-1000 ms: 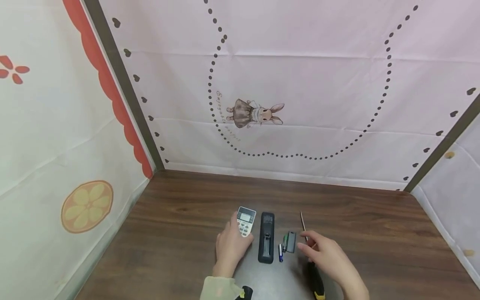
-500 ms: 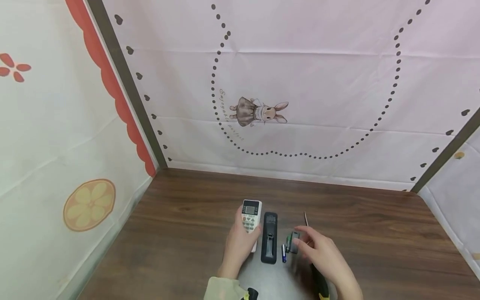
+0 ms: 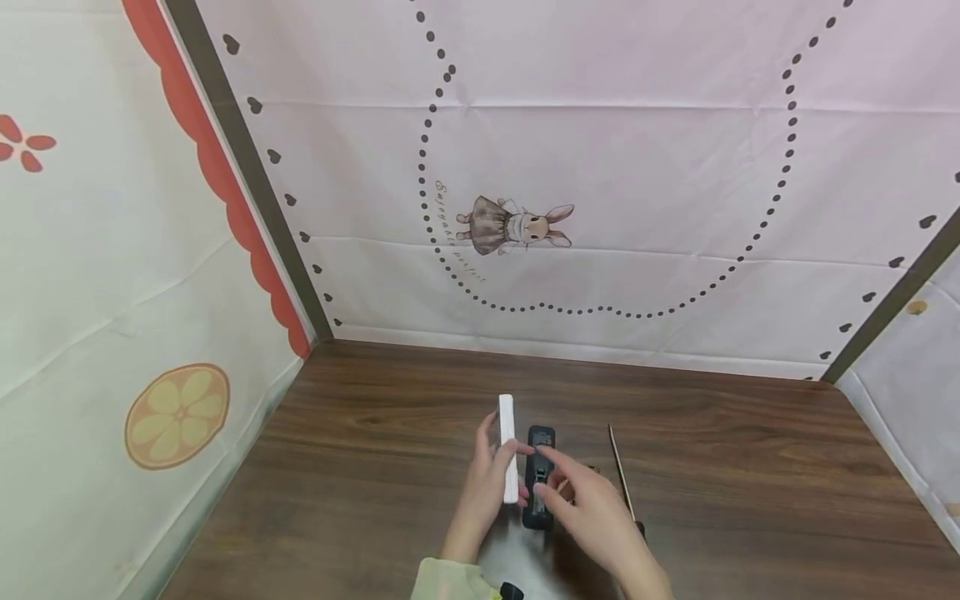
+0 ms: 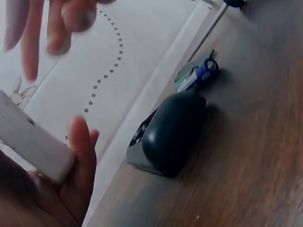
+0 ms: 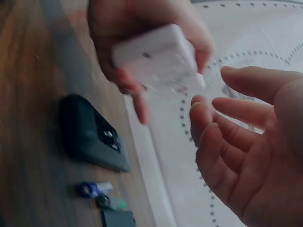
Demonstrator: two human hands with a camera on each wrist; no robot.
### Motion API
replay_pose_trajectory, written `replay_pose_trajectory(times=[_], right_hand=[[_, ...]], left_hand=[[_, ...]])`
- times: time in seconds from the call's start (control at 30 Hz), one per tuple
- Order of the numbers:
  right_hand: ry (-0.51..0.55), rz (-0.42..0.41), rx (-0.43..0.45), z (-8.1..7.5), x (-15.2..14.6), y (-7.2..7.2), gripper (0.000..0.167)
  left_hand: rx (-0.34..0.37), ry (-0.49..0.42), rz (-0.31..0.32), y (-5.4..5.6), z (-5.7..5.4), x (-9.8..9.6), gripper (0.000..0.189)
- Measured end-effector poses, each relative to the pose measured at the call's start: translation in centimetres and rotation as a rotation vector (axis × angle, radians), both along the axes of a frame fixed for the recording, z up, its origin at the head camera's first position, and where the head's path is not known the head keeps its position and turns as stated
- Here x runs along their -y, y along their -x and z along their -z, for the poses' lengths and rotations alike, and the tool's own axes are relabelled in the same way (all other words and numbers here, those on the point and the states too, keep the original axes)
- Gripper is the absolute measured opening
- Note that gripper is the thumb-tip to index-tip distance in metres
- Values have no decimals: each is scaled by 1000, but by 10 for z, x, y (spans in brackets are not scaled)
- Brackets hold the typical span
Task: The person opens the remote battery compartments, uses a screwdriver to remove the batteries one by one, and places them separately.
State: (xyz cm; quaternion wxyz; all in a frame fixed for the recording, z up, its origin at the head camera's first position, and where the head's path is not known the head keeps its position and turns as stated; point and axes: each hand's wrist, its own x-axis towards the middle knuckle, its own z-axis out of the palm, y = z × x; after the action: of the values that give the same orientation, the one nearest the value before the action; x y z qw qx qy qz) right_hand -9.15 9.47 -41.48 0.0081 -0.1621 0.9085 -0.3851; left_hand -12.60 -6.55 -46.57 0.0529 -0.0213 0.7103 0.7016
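A white remote control (image 3: 507,417) stands on its narrow edge in my left hand (image 3: 478,492), whose fingers and thumb grip it from both sides. My right hand (image 3: 596,512) is just to its right with bent, spread fingers; the right wrist view shows nothing between them. Below the hands a black remote control (image 3: 542,437) lies on the table, back side up, its battery compartment uncovered. Beside it are a blue battery (image 5: 93,189), a green battery (image 5: 113,203) and a dark battery cover (image 5: 119,219), mostly hidden behind my right hand in the head view.
To the right of the hands a screwdriver (image 3: 622,473) lies on the brown wooden table (image 3: 375,458), its handle partly covered by my right arm. Printed cloth walls (image 3: 637,208) enclose the table at the back and sides.
My left hand has raised the white remote control and turned it from face-up to edge-on. My right hand has moved left, from beside the battery cover toward that remote.
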Motion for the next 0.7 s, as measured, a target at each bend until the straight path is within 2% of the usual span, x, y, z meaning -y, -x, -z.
replay_pose_trajectory(times=[0.1,0.23,0.37,0.6,0.7], right_hand=[[-36,-54,15,3,7,-3,48],[-59,-83,50,6,11,-6,53],[-61,-98,34,8,10,-6,52],[-31,-168,26,8,1,-5,49],[-22,-174,39,7,-3,-5,49]], left_hand=[[-31,-92,67,-2,-2,-1,55],[-54,-166,101,-3,-3,-2,51],[-54,-172,88,-2,-2,-1,54],[-116,-121,84,-2,2,-2,45],[-119,-115,101,-3,-1,-2,43]])
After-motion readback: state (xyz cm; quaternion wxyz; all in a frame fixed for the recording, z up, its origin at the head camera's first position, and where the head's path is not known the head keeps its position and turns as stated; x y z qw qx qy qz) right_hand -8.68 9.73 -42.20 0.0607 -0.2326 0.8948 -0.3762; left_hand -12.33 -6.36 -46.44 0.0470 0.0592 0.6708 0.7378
